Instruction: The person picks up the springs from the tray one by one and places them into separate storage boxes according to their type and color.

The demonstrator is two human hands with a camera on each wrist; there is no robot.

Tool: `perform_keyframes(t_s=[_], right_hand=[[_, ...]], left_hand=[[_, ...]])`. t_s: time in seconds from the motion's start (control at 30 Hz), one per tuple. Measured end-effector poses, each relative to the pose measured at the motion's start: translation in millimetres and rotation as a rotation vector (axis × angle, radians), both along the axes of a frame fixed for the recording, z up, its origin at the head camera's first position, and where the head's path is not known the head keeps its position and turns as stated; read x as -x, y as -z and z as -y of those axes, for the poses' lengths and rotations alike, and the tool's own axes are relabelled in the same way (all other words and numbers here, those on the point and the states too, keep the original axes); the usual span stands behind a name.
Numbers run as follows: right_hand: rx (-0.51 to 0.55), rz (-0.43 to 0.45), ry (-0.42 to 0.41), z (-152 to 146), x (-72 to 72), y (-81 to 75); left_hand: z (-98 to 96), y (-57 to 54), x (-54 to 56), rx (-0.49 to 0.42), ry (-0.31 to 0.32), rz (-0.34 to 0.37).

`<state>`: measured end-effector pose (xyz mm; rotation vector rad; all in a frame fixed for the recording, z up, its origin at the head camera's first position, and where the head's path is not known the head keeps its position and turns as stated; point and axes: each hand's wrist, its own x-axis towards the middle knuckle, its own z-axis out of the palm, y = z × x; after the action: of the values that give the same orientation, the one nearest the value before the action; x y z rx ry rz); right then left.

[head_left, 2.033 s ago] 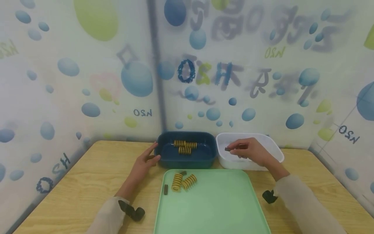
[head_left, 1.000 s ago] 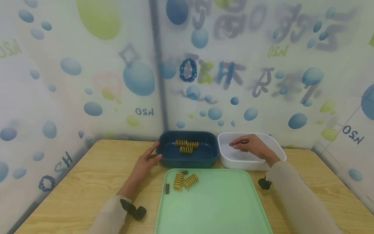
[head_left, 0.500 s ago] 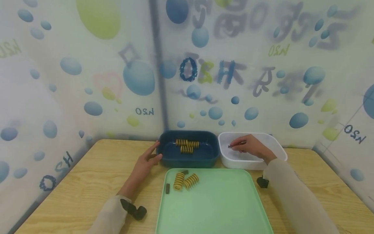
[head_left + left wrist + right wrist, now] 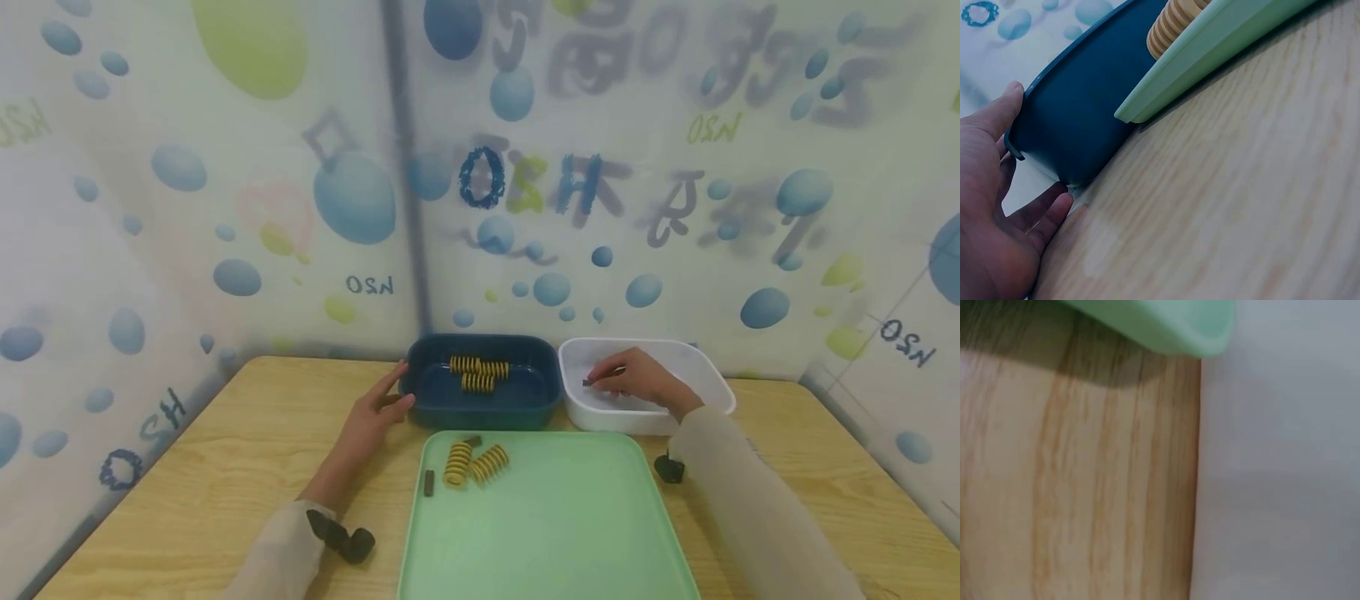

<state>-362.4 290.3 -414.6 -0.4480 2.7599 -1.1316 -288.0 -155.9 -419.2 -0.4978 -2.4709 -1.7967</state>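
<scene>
My right hand [image 4: 630,377] reaches down into the white bin [image 4: 708,383], thumb and fingers pinching a small dark ridged block [image 4: 587,383]. Whether the block touches the bin floor is hard to tell. My left hand [image 4: 375,415] rests its fairly straight, spread fingers against the left end of the navy bin [image 4: 480,417]. In the left wrist view a fingertip [image 4: 1013,90] meets that bin's rim. Three yellow coil springs [image 4: 478,382] lie inside the navy bin. The right wrist view does not show the hand, only the white bin's wall [image 4: 1279,456] and table.
A pale green tray [image 4: 547,517] lies in front of both bins. Near its far left corner are two yellow springs [image 4: 491,463] and two small dark blocks [image 4: 429,482]. The wooden table [image 4: 300,400] extends on both sides, with patterned curtains [image 4: 480,250] behind.
My right hand, pinching the dark block, has moved farther into the white bin and then lowered. The left hand stays at the navy bin. Springs and tray have not moved.
</scene>
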Motion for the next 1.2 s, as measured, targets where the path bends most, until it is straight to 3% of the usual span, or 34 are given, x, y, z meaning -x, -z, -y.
perform_keyframes(t_s=[0.57, 1.2], right_hand=[[-0.084, 0.044, 0.038, 1.3, 2.4, 0.0], [-0.085, 0.052, 0.081, 2.1, 2.9, 2.8]], left_hand=[[-0.4, -0.3, 0.2, 0.013, -0.002, 0.000], [0.4, 1.6, 1.7, 0.011, -0.008, 0.014]])
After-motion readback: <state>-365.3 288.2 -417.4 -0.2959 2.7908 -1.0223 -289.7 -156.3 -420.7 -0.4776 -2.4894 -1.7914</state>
